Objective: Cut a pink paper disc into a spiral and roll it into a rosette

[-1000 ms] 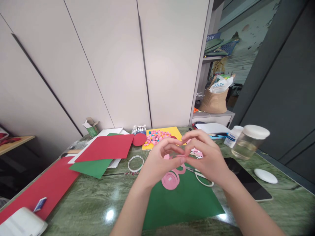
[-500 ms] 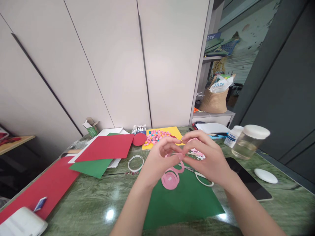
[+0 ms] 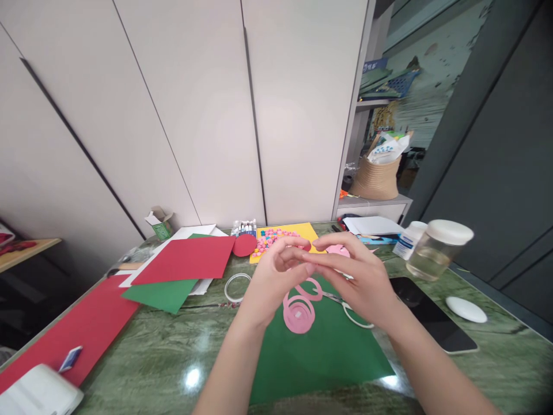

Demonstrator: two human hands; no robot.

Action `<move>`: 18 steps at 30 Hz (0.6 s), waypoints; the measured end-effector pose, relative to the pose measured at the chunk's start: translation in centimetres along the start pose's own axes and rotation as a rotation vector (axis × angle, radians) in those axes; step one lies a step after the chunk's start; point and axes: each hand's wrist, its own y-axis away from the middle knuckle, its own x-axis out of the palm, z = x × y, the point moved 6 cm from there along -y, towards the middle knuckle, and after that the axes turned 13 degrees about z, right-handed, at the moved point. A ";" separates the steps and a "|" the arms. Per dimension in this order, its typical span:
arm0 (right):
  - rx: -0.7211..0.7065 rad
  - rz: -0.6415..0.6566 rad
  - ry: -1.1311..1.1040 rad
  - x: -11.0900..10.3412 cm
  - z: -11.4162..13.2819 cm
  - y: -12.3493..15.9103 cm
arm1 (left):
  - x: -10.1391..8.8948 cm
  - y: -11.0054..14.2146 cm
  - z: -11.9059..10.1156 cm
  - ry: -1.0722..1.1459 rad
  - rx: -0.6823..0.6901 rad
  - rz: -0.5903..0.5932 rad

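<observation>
My left hand (image 3: 276, 282) and my right hand (image 3: 360, 276) meet fingertip to fingertip above a sheet of green paper (image 3: 319, 357). Both are closed in a pinch at the upper end of a pink paper spiral (image 3: 299, 317), whose gripped end is hidden by the fingers. Its loose coils hang below the hands, over the green sheet. Beneath my right hand lies a pair of scissors (image 3: 358, 320) with white handles, partly covered. Pink paper scraps (image 3: 338, 250) show behind the right fingers.
Left stand red sheets (image 3: 181, 259), green paper and a white ring (image 3: 237, 288). Pink rosettes (image 3: 272, 239) rest on yellow paper (image 3: 305, 230) at the back. To the right are a black phone-like slab (image 3: 432, 314), a lidded jar (image 3: 440, 251) and a white oval (image 3: 466, 309).
My fingers have shifted along at the meeting point, and the right fingers now lie flatter over the left thumb. The spiral's upper loop has moved slightly; its lower coils hang almost unchanged.
</observation>
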 end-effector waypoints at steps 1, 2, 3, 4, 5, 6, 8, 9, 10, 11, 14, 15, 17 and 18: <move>0.005 -0.037 0.010 -0.1 0.0 0.0 | 0.0 0.0 0.0 -0.006 0.002 -0.010; 0.010 -0.065 0.014 -0.3 0.0 0.1 | -0.1 0.0 0.0 -0.013 0.002 -0.017; 0.015 -0.087 0.011 -0.4 -0.1 0.1 | -0.1 0.0 0.0 -0.018 0.002 -0.019; 0.021 -0.100 0.006 -0.5 -0.2 0.2 | 0.0 -0.1 0.0 -0.021 0.000 -0.017; 0.031 -0.105 -0.002 -0.6 -0.3 0.2 | 0.0 -0.1 0.1 -0.022 -0.001 -0.016; 0.042 -0.107 -0.013 -0.7 -0.4 0.3 | 0.0 -0.1 0.1 -0.025 -0.005 -0.015; 0.069 -0.107 -0.042 -0.8 -0.7 0.3 | 0.0 -0.1 0.2 -0.046 -0.013 -0.013; 0.079 -0.102 -0.055 -0.9 -0.8 0.3 | 0.0 -0.1 0.3 -0.063 -0.017 -0.009; 0.087 -0.094 -0.067 -0.9 -0.8 0.2 | 0.0 -0.1 0.4 -0.082 -0.021 -0.001; 0.092 -0.085 -0.078 -0.9 -0.9 0.2 | 0.1 -0.1 0.4 -0.101 -0.024 0.009; 0.102 -0.042 -0.098 -0.7 -0.9 0.0 | 0.3 -0.2 0.6 -0.133 -0.017 0.038; 0.107 -0.027 -0.104 -0.7 -0.9 -0.1 | 0.4 -0.2 0.6 -0.133 -0.011 0.046; 0.119 -0.003 -0.111 -0.5 -0.9 -0.2 | 0.5 -0.3 0.6 -0.121 0.001 0.058; 0.125 0.006 -0.113 -0.5 -0.9 -0.2 | 0.6 -0.3 0.7 -0.115 0.004 0.062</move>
